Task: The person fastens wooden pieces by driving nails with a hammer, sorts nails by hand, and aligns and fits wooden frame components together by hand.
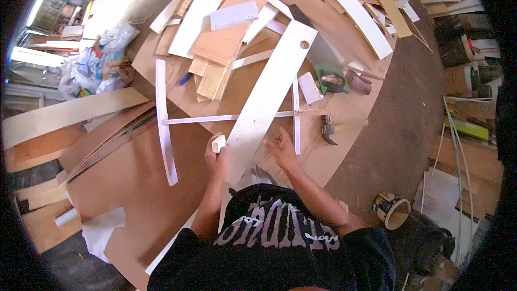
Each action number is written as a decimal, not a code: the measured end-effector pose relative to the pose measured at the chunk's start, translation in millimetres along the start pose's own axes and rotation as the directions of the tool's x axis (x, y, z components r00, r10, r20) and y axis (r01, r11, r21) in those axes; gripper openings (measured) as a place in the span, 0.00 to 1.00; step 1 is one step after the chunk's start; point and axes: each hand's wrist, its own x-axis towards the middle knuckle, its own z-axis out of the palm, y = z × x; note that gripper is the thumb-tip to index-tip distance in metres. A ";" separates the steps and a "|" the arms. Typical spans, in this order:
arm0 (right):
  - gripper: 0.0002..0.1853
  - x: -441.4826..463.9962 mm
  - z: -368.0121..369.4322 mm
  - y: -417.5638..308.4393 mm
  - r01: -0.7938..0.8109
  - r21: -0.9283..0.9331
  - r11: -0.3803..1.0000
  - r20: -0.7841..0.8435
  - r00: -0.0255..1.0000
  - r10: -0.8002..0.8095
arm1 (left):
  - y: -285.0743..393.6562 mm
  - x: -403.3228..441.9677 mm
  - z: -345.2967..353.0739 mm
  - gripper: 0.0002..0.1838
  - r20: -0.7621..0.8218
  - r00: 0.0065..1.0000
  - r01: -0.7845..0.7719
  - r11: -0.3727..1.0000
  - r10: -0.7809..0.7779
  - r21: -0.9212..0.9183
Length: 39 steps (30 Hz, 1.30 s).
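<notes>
My left hand [215,163] is closed around a short white piece of wood [218,143], beside the left edge of a long white board [272,78]. The board slants away from my body and has a round hole near its far end. My right hand [284,152] is on the board's other side, fingers apart, with nothing visible in it. Beneath the board runs a thin white crossbar [207,119], joining a left white strip [163,113] and a right white strip [297,129]. To the right of these lies a claw hammer [328,131] with a pale handle.
Wooden offcuts [229,37] and white boards [207,8] pile up at the table's far side. A green object [332,79] and a small white block [310,88] lie right of the board. A bucket [391,211] stands at lower right; plastic bags [99,59] lie at left.
</notes>
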 end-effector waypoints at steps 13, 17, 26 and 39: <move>0.15 20.7 40.6 -23.5 -0.370 0.285 0.884 0.107 0.929 0.354 | 23.0 60.5 -5.2 0.16 0.132 0.979 -0.186 0.941 0.154 0.284; 0.14 32.8 44.7 -55.3 -0.184 0.389 0.903 0.069 0.983 0.171 | 62.3 78.3 -6.1 0.13 0.134 0.976 -0.191 0.971 0.173 0.143; 0.14 178.9 35.0 -137.8 0.008 0.625 0.781 -0.227 0.959 0.172 | 110.7 213.8 88.6 0.19 0.333 0.845 -0.444 0.896 0.420 -0.003; 0.31 252.1 52.4 -110.0 0.200 0.432 0.879 -0.313 0.948 -0.061 | 86.3 348.3 163.5 0.16 0.325 0.906 -0.330 0.933 0.271 0.142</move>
